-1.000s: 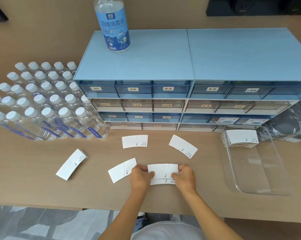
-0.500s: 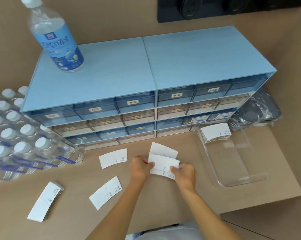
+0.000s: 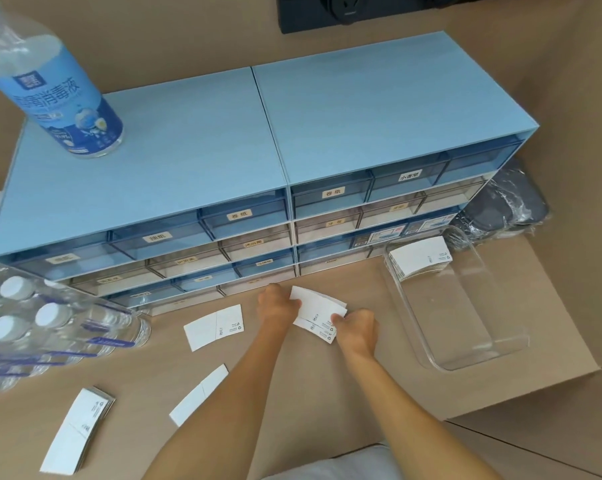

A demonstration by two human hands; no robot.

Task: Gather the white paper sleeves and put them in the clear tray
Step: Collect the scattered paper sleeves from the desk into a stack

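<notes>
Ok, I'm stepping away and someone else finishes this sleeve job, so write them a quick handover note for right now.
Left hand and right hand together hold a small bundle of sleeves just above the table, near the drawer unit.
Done: one stack of sleeves already lies at the far end of the clear tray.
Left: put the held bundle in the tray, then collect the single sleeve left of the hands, the nearer sleeve beside the left forearm, and the thick pile at the near left.

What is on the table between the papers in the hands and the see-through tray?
Nothing: in the head view, only bare table separates the held sleeves from the clear tray.
</notes>
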